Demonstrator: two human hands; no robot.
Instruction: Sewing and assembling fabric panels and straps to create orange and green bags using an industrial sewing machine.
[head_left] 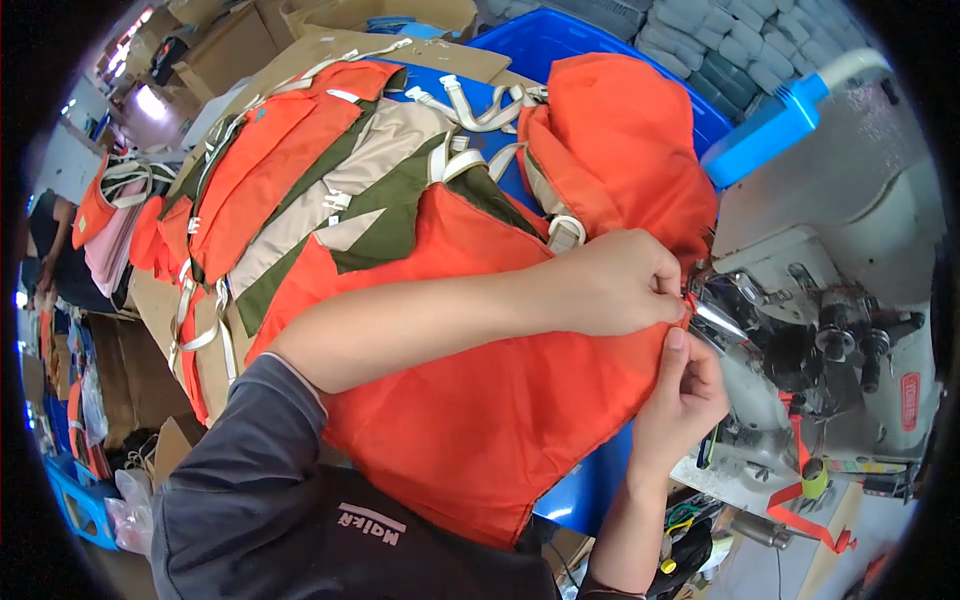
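A large orange fabric piece of a backpack (480, 400) spreads across my lap and the work surface. It joins olive green and beige panels (370, 150) with white straps and buckles. My left hand (620, 285) reaches across from the left and pinches the fabric's right edge. Just below it, my right hand (685, 405) has thumb and fingers closed at that same edge. Both hands are beside the sewing machine's needle area (725, 320). Behind them bulges a rounded orange part of the bag (630, 140).
The sewing machine (900, 260) stands close on the right, with an orange tape (800, 450) hanging from it. A light blue plastic holder (765, 135) sits above. Further back are a blue bin (560, 35) and stacked grey bundles (740, 40). Cardboard boxes (235, 50) stand far left.
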